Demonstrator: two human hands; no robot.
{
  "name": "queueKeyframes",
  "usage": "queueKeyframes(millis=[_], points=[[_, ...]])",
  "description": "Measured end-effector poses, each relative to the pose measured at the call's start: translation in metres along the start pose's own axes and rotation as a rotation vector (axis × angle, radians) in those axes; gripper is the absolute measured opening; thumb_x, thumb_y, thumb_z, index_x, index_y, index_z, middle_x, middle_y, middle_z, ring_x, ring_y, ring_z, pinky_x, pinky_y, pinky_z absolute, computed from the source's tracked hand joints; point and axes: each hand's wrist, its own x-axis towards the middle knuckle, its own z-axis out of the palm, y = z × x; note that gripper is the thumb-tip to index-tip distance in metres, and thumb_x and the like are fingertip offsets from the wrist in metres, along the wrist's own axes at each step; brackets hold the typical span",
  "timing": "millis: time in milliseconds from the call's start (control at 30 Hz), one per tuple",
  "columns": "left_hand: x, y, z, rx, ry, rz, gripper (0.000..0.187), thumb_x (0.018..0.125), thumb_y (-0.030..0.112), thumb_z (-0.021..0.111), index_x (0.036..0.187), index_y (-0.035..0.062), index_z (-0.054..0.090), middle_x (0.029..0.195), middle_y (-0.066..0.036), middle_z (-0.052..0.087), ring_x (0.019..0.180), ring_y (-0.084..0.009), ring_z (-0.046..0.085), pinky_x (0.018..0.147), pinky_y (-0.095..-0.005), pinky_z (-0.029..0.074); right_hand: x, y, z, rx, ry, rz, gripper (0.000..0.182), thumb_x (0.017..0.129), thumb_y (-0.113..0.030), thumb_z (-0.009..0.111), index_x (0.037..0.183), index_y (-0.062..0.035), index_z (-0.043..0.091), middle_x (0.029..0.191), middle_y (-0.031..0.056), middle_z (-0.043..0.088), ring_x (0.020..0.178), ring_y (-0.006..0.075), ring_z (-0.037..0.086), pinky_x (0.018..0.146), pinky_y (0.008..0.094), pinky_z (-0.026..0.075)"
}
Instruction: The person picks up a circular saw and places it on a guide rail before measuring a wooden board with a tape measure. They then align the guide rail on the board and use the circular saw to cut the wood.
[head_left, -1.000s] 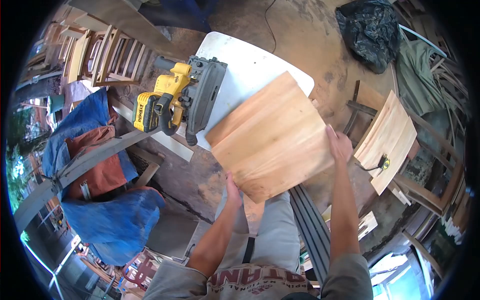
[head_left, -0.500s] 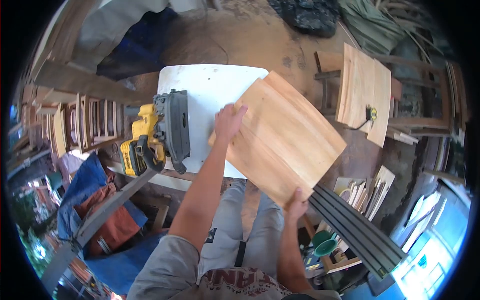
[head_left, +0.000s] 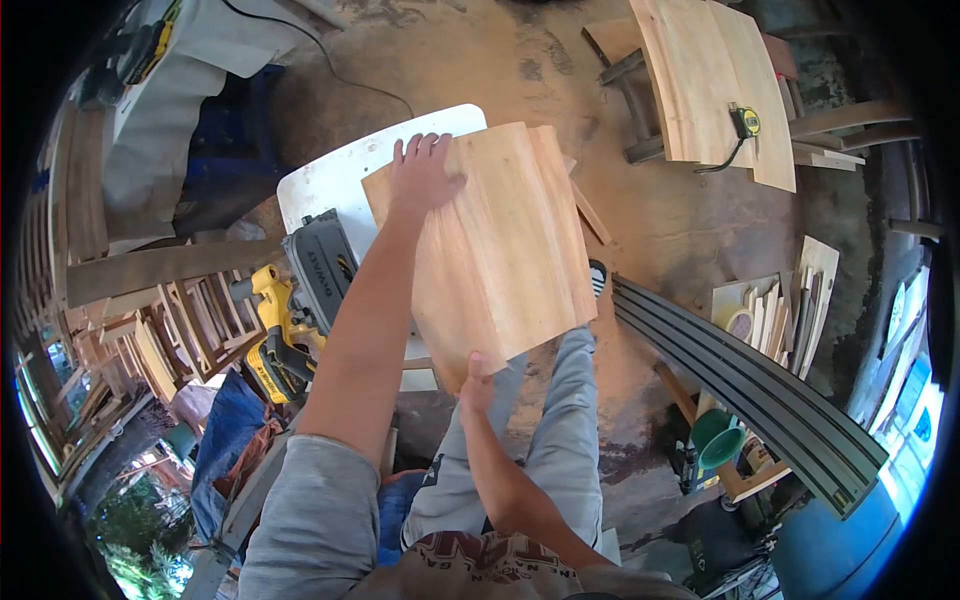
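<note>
The wooden panel [head_left: 505, 240] partly overlaps the white tabletop [head_left: 325, 182], near the saw [head_left: 270, 298]; supporting opposite edges evenly should prevent tipping. The left hand [head_left: 425, 178], arm extended, spreads across its far side; the right [head_left: 477, 388], forearm slanting inward, pinches the near edge, thumb uppermost, fingers hidden.

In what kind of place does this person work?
It looks like a woodworking shop, perhaps a carpenter's: a yellow and black power saw rests on a white table, a tape measure lies on wooden panels, and the hands hold another panel.
</note>
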Motion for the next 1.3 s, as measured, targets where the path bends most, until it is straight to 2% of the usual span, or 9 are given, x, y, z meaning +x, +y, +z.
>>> queueKeyframes(millis=[200, 300, 367, 433, 633, 733, 933, 1033, 1300], points=[[-0.041, -0.01, 0.047, -0.091, -0.04, -0.158, 0.093, 0.089, 0.059, 0.061, 0.161, 0.0175, 0.019, 0.168, -0.014, 0.014, 0.155, -0.0361, 0.01, 0.122, -0.0579, 0.016, 0.023, -0.01, -0.017, -0.777, -0.528, -0.408, 0.043, 0.092, -0.045, 0.068, 0.108, -0.0058, 0.072, 0.082, 0.0053, 0.07, 0.068, 0.0213, 0.067, 0.053, 0.0332, 0.053], [-0.092, -0.005, 0.063, -0.271, -0.021, -0.282, 0.093, 0.089, 0.051, 0.066, 0.16, 0.0107, 0.02, 0.166, -0.019, 0.014, 0.153, -0.039, 0.012, 0.12, -0.0591, 0.019, 0.024, -0.075, -0.049, -0.562, -0.713, 0.097, 0.033, 0.091, -0.035, 0.067, 0.096, -0.0032, 0.074, 0.08, 0.0072, 0.071, 0.06, 0.0205, 0.065, 0.059, 0.0344, 0.054], [-0.124, -0.002, 0.084, -0.405, 0.1, -0.342, 0.094, 0.088, 0.044, 0.069, 0.158, 0.0049, 0.02, 0.165, -0.023, 0.015, 0.152, -0.0404, 0.015, 0.12, -0.057, 0.021, 0.052, -0.068, -0.075, -0.622, -0.59, -0.406, 0.028, 0.091, -0.03, 0.067, 0.091, -0.002, 0.074, 0.073, 0.0086, 0.069, 0.06, 0.0224, 0.064, 0.061, 0.0355, 0.052], [-0.154, -0.002, 0.113, -0.552, 0.264, -0.408, 0.095, 0.087, 0.039, 0.072, 0.157, 0.0001, 0.02, 0.163, -0.027, 0.017, 0.151, -0.0417, 0.018, 0.121, -0.0521, 0.023, 0.058, -0.096, -0.096, -0.76, -0.112, -0.744, 0.025, 0.09, -0.026, 0.067, 0.085, -0.0033, 0.074, 0.068, 0.0105, 0.066, 0.059, 0.0249, 0.064, 0.059, 0.0372, 0.05], [-0.222, 0.019, 0.124, -0.857, 0.326, -0.792, 0.084, 0.084, 0.027, 0.075, 0.151, -0.0045, 0.034, 0.142, -0.027, 0.049, 0.134, -0.0398, 0.046, 0.111, -0.0437, 0.038, 0.097, -0.216, -0.141, -0.584, 0.345, -0.925, 0.022, 0.089, -0.016, 0.066, 0.106, -0.003, 0.072, 0.096, 0.0152, 0.072, 0.088, 0.0308, 0.069, 0.08, 0.0371, 0.052], [-0.242, 0.013, 0.136, -0.954, 0.31, -0.813, 0.066, 0.086, 0.025, 0.073, 0.141, -0.0048, 0.05, 0.131, -0.023, 0.056, 0.123, -0.037, 0.054, 0.106, -0.0428, 0.042, 0.167, -0.209, -0.16, -0.454, -0.036, -0.8, 0.03, 0.089, -0.015, 0.066, 0.116, -0.0034, 0.072, 0.104, 0.0176, 0.073, 0.097, 0.0308, 0.07, 0.088, 0.0356, 0.052], [-0.238, 0.004, 0.147, -1.418, 0.386, -0.915, 0.042, 0.093, 0.02, 0.065, 0.126, -0.0054, 0.062, 0.114, -0.013, 0.067, 0.104, -0.0216, 0.065, 0.095, -0.0322, 0.047, 0.166, -0.201, -0.148, -0.306, -0.052, -0.696, 0.034, 0.089, -0.012, 0.063, 0.121, -0.0062, 0.072, 0.105, 0.0174, 0.075, 0.099, 0.0224, 0.071, 0.088, 0.0327, 0.052], [-0.223, -0.001, 0.127, -1.337, 0.371, -0.828, 0.036, 0.095, 0.019, 0.06, 0.122, -0.0047, 0.063, 0.108, -0.009, 0.068, 0.097, -0.0157, 0.064, 0.089, -0.0287, 0.047, 0.166, -0.204, -0.148, -0.328, -0.074, -0.644, 0.035, 0.088, -0.008, 0.061, 0.121, -0.0049, 0.071, 0.099, 0.0125, 0.075, 0.093, 0.0164, 0.069, 0.084, 0.03, 0.051], [-0.184, -0.03, 0.12, -1.497, 0.285, -0.848, 0.037, 0.099, 0.02, 0.056, 0.128, -0.0021, 0.06, 0.112, -0.008, 0.068, 0.101, -0.0162, 0.061, 0.092, -0.0302, 0.046, 0.173, -0.242, -0.131, -0.25, -0.311, -0.642, 0.038, 0.088, -0.003, 0.055, 0.123, -0.0042, 0.069, 0.098, 0.0092, 0.072, 0.089, 0.0112, 0.064, 0.081, 0.0264, 0.049]])
